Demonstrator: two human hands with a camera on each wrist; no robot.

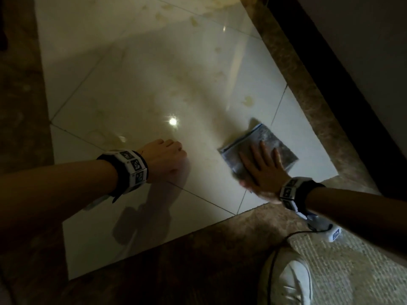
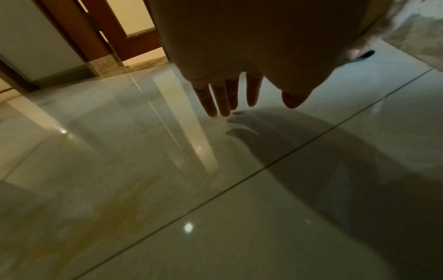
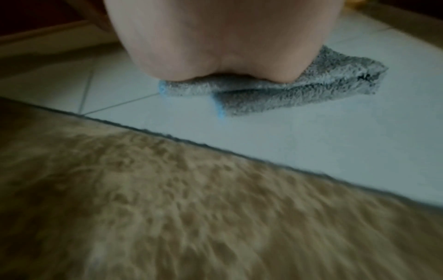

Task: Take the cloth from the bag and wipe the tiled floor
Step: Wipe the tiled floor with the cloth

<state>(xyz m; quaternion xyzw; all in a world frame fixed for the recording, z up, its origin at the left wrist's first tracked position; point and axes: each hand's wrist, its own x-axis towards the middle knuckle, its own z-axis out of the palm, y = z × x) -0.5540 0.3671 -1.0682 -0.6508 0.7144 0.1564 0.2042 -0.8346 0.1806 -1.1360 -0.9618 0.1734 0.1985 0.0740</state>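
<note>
Pressing flat with straight fingers, the right hand [image 1: 263, 172] holds the folded grey cloth [image 1: 267, 143] against the tiled floor [image 1: 154, 89] near its brown border [image 1: 319, 119]; the left hand [image 1: 166, 158] rests on the tiles, well apart. Left wrist: fingers [image 2: 221, 100] extended, tips touching the glossy floor. Right wrist: palm on the blue-edged cloth.

Right hand [image 1: 263, 172] flat, fingers [image 1: 262, 150] straight; left hand [image 1: 167, 158] fingers extended downward.
</note>
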